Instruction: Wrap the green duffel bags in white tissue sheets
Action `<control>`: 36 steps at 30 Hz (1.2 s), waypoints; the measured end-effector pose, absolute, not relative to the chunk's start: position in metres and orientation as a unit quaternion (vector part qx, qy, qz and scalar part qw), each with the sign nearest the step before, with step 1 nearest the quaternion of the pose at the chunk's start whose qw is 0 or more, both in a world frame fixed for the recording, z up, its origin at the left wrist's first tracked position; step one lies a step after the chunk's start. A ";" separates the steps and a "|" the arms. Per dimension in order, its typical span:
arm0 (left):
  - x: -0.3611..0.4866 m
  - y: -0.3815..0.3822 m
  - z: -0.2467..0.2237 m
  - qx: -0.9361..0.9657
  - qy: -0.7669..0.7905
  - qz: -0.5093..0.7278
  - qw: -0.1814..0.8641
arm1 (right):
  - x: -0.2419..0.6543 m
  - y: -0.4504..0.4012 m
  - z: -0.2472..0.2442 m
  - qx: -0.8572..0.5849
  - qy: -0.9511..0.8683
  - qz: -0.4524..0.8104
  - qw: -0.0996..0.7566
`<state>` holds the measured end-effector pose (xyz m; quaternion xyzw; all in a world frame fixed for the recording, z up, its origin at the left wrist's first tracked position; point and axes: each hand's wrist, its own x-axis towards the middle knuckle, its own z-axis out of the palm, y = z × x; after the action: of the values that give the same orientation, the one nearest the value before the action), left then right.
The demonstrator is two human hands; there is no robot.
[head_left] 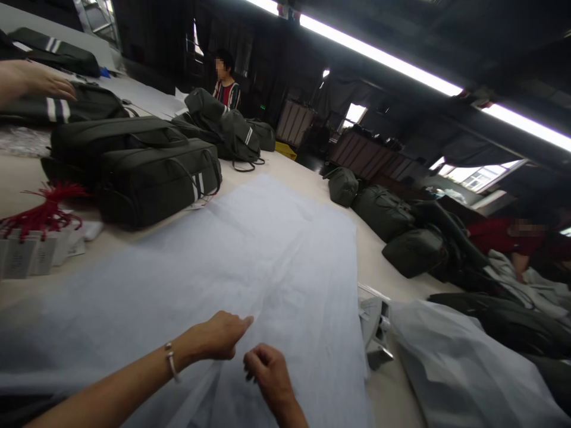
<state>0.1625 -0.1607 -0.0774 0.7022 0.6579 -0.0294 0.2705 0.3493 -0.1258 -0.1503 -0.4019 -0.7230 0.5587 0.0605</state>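
Observation:
A large, thin, whitish plastic sheet (267, 255) lies spread over the table in front of me, with creases along its length. Over its near part is my left hand (218, 336), a bracelet on the wrist. One digit points forward and the other fingers are curled in; folds of the sheet gather below them, so it appears to grip the sheet. Just to the right and nearer to me, my right hand (267, 371) is closed with bent fingers. What it holds, if anything, is hidden.
Dark green duffel bags (156, 172) stand on the left, with more bags (383, 214) along the right. Red-corded tags (40, 238) lie at left. A tape dispenser (377, 327) and a plastic-covered bag (464, 362) are at right. Another person's hand (35, 80) reaches in; co-workers stand beyond.

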 end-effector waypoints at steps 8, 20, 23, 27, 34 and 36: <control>0.145 -0.150 -0.084 0.687 0.580 0.057 0.434 | 0.368 -0.118 -0.196 -0.259 -0.910 0.251 0.203; 0.113 -0.064 -0.200 0.780 0.572 0.110 0.227 | 0.351 -0.082 -0.201 -0.349 -0.878 0.112 0.307; 0.105 -0.066 -0.215 0.779 0.579 0.113 0.212 | 0.324 -0.041 -0.184 -0.381 -0.883 0.072 0.264; 0.097 -0.067 -0.219 0.782 0.582 0.104 0.197 | 0.290 0.007 -0.201 -0.416 -0.893 0.038 0.166; 0.055 -0.083 -0.221 0.760 0.620 0.096 0.171 | 0.293 0.025 -0.241 -0.446 -0.889 0.024 0.097; 0.045 -0.085 -0.215 0.747 0.638 0.080 0.171 | 0.295 0.023 -0.240 -0.435 -0.895 0.018 0.094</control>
<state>0.0454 -0.0853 -0.2146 0.7466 0.6380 0.0796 0.1708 0.2949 0.0228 -0.2400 -0.4351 -0.8952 0.0181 0.0944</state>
